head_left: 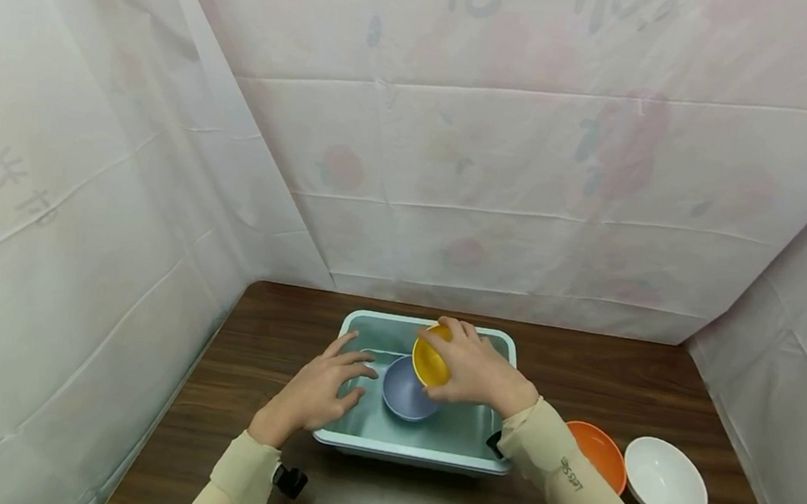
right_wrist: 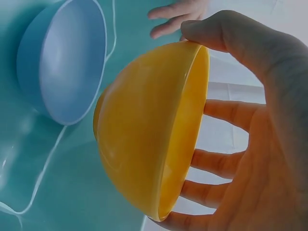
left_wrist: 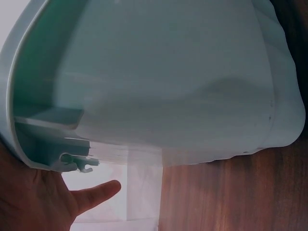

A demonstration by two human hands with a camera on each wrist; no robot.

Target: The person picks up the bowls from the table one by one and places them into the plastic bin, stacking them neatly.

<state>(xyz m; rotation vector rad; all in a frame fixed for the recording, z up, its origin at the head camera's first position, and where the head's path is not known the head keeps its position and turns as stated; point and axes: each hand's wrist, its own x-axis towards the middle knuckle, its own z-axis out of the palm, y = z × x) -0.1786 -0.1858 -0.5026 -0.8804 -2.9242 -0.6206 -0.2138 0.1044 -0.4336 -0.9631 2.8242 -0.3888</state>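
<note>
My right hand (head_left: 472, 367) grips a yellow bowl (head_left: 430, 359) by its rim, thumb on one side and fingers on the other. The bowl is tilted, held over a pale green plastic basin (head_left: 416, 454). Inside the basin stands a blue bowl (head_left: 407, 395), just below and left of the yellow one; the right wrist view shows the yellow bowl (right_wrist: 139, 130) beside the blue bowl (right_wrist: 72, 62). Over the basin's left side my left hand (head_left: 321, 385) spreads its fingers and holds nothing. The left wrist view shows that hand (left_wrist: 43, 197) by the basin's outer wall (left_wrist: 183, 86).
To the right on the dark wooden table (head_left: 272, 337) are an orange bowl (head_left: 600, 453), partly behind my right sleeve, and a white bowl (head_left: 666, 479). A white printed cloth (head_left: 496, 171) hangs behind the table and along both sides.
</note>
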